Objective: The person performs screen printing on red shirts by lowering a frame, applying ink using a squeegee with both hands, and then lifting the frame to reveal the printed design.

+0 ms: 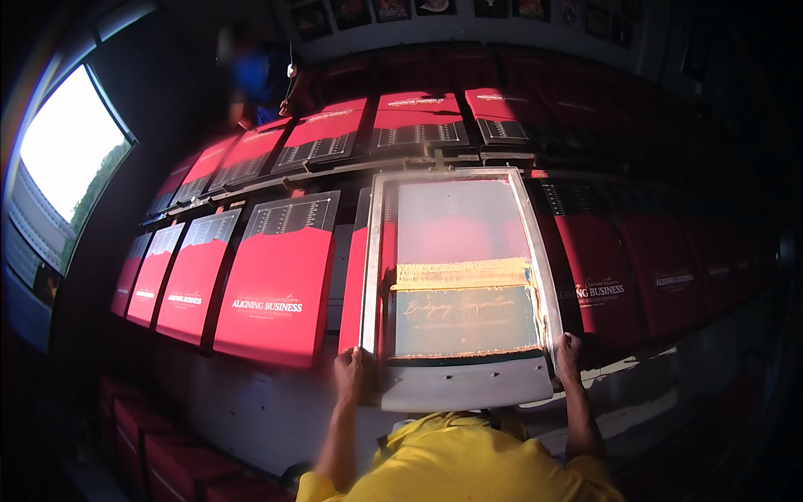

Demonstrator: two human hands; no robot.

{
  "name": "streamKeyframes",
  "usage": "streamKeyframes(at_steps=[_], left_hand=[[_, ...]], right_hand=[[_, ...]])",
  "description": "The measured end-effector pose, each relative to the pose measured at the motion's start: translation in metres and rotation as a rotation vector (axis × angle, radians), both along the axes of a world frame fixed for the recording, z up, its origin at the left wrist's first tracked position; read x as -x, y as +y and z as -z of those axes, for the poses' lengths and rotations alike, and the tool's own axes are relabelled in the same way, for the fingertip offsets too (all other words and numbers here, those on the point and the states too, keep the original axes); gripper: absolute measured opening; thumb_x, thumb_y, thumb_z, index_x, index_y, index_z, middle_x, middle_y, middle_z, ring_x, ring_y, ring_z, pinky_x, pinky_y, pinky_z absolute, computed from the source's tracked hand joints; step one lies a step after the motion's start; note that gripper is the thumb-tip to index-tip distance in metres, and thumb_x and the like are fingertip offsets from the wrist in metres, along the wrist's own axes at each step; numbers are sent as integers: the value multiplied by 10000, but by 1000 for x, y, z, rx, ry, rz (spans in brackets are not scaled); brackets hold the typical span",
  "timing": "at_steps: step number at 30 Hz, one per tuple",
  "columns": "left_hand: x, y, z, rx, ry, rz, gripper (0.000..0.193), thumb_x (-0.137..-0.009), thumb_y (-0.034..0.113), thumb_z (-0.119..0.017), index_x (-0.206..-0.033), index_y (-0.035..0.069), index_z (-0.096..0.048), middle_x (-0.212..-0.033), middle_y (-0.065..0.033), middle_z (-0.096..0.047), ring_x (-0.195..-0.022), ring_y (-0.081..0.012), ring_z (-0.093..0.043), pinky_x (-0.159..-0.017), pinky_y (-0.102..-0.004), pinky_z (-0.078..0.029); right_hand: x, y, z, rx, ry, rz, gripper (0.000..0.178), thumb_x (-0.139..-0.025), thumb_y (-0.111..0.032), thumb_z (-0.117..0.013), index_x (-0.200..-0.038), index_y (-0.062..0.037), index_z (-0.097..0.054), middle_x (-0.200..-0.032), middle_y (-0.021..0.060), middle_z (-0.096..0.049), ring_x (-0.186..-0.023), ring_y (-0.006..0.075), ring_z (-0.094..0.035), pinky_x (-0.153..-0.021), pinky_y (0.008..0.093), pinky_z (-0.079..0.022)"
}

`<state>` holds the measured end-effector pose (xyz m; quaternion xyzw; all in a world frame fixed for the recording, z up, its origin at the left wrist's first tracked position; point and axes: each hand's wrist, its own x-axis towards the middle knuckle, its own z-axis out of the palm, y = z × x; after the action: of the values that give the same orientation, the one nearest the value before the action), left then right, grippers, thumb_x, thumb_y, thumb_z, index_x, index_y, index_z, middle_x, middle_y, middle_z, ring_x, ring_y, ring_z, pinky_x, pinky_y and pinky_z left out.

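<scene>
Both of my hands grip a screen printing frame (542, 289) with pale metal rails, tilted in front of me. My left hand (349, 368) is closed on its near left corner, and my right hand (569, 356) on the near right corner. Pale mesh (456, 213) fills the far half. The near half holds a grey-green stencil (460, 328) with script lettering. A thick band of yellow-orange ink (464, 274) crosses the middle. Along the near edge runs a grey strip (468, 385) with small bolts. The frame hides most of a red panel (355, 289) behind it.
Rows of red printed panels (272, 293) with black patterned ends lie left and right, and in a far row (418, 113). A metal rail (335, 169) separates the rows. Far left, a person in blue (255, 75) stands near a bright window (71, 142). Red boxes (167, 452) sit lower left.
</scene>
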<state>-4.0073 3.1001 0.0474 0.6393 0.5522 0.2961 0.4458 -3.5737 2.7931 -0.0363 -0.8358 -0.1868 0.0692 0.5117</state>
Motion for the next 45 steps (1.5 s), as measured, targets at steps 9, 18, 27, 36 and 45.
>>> streamKeyframes(at_steps=[9, 18, 27, 36, 45], left_hand=[[68, 86, 35, -113, 49, -13, 358, -964, 247, -574, -982, -96, -674, -792, -199, -685, -738, -238, -656, -699, -355, -495], [67, 104, 11, 61, 161, 116, 342, -962, 243, -584, -958, -82, -688, -796, -182, -701, -763, -213, -674, -721, -343, -514], [75, 101, 18, -123, 212, 154, 282, -937, 235, -586, -966, -14, -714, -843, -175, -704, -804, -242, -682, -761, -367, -529], [63, 96, -36, -109, 345, 302, 281, -896, 277, -613, -900, 18, -721, -850, -173, -701, -844, -294, -676, -771, -395, -534], [71, 103, -16, -254, 381, 301, 238, -927, 267, -623, -941, 41, -696, -916, -179, -693, -776, -315, -670, -711, -441, -530]], right_hand=[[74, 78, -39, 153, 1, -95, 349, -913, -271, -474, -802, 55, -532, -755, 215, -534, -734, 334, -491, -707, 444, -401], [71, 85, -1, 196, -171, -34, 257, -922, -207, -537, -923, 40, -609, -971, 240, -603, -969, 383, -529, -845, 458, -427], [80, 86, 11, 85, -289, 74, 216, -912, -164, -566, -964, 35, -633, -919, 246, -628, -916, 406, -586, -808, 454, -472], [101, 97, -18, 183, -191, 106, 207, -947, -208, -537, -974, -18, -615, -985, 257, -631, -936, 455, -614, -780, 481, -504], [95, 101, 2, 114, -484, 116, 139, -927, -148, -548, -960, -37, -624, -873, 217, -646, -818, 418, -620, -719, 483, -497]])
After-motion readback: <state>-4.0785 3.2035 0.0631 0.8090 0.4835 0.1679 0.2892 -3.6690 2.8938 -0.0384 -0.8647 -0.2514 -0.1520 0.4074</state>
